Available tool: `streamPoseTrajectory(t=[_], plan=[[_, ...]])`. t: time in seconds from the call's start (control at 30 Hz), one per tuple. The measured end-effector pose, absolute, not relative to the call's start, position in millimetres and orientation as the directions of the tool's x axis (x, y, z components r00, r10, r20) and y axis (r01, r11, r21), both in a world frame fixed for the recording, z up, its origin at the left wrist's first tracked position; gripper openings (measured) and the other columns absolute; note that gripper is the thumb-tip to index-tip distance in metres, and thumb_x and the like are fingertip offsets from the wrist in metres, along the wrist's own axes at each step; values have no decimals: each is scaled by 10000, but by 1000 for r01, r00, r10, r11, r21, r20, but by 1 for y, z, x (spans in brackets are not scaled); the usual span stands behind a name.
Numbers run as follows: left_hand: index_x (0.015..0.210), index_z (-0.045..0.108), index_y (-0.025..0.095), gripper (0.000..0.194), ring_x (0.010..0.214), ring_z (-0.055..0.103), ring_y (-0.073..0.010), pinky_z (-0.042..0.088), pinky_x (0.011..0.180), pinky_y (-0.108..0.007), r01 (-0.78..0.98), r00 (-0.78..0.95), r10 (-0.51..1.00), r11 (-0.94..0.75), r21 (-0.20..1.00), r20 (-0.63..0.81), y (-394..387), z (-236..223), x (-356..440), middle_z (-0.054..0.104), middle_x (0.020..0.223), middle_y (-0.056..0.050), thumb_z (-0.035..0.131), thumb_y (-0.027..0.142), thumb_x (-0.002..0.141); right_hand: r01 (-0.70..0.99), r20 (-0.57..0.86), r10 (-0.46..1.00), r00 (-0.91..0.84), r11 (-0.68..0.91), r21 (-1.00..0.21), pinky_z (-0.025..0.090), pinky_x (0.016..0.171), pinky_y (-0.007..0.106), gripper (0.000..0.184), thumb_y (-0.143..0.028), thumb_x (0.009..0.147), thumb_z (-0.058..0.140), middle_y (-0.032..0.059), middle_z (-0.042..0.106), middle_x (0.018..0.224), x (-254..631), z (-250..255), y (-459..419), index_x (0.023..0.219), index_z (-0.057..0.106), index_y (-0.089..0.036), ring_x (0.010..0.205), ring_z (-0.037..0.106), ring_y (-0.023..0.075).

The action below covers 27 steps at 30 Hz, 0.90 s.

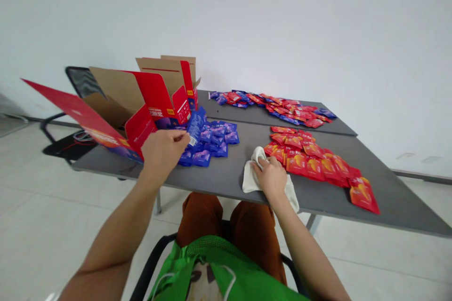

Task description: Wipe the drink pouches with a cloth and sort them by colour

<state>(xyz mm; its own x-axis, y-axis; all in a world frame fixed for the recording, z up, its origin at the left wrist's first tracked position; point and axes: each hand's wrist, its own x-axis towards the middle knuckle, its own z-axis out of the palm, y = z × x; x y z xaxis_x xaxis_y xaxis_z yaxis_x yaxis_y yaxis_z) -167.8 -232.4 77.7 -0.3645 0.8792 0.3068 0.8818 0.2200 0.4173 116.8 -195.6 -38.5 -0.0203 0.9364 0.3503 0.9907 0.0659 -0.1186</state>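
Note:
My left hand (165,149) pinches a blue packet (195,124) by its lower edge and holds it tilted up above a pile of blue packets (216,137). To the right, my right hand (271,176) is closed on a white cloth (250,179) that lies at the table's front edge. Part of the cloth bunches up by the fingers and part spreads beneath the hand. Just beyond that hand lie red packets (305,157) in overlapping rows, with one red packet (363,196) at the near right end.
Open red cardboard boxes (141,127) with raised flaps stand along the left of the grey table (243,134). A mixed heap of red and blue packets (282,107) lies at the back. Behind the boxes is a black chair (67,146). A white wall rises behind the table.

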Motion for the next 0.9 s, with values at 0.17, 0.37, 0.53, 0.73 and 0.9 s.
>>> streamPoseTrajectory(t=[0.17, 0.37, 0.53, 0.73, 0.9], plan=[[995, 713, 101, 407, 892, 643, -362, 411, 752, -408, 945, -321, 826, 311, 100, 464, -180, 66, -180, 681, 875, -215, 357, 287, 929, 990, 355, 935, -1, 51, -130, 357, 734, 308, 325, -475, 932, 499, 99, 597, 1022, 116, -38, -196, 1080, 698, -265, 924, 559, 230], [1070, 656, -1, 420, 933, 659, -334, 406, 799, -400, 983, -114, 945, 152, -100, 308, -146, 18, -187, 675, 950, -273, 289, 100, 892, 990, 392, 920, 0, 54, -127, 347, 722, 301, 297, -461, 929, 514, 95, 604, 1034, 117, -40, -197, 1058, 700, -267, 910, 562, 222], [1024, 681, 39, 419, 894, 670, -352, 430, 746, -384, 985, -90, 972, 120, -126, 218, -141, 14, -198, 690, 941, -255, 312, 207, 922, 988, 398, 918, 1, 61, -142, 342, 720, 291, 276, -459, 919, 538, 78, 609, 1020, 117, -41, -197, 1043, 701, -274, 903, 565, 207], [991, 702, 80, 528, 886, 666, -325, 454, 738, -347, 982, -134, 950, 165, -90, 282, -136, 50, -219, 701, 914, -236, 306, 423, 923, 985, 404, 915, -14, 82, -151, 345, 729, 292, 258, -442, 915, 554, 78, 619, 1021, 118, -40, -198, 1045, 704, -277, 907, 566, 211], [870, 715, 147, 374, 829, 675, -259, 455, 687, -283, 999, -54, 962, 54, 8, 268, -116, 74, -233, 730, 887, -150, 400, 349, 857, 985, 445, 894, -52, 120, -125, 341, 715, 292, 249, -429, 924, 542, 73, 625, 1001, 119, -43, -197, 1046, 700, -280, 861, 565, 206]])
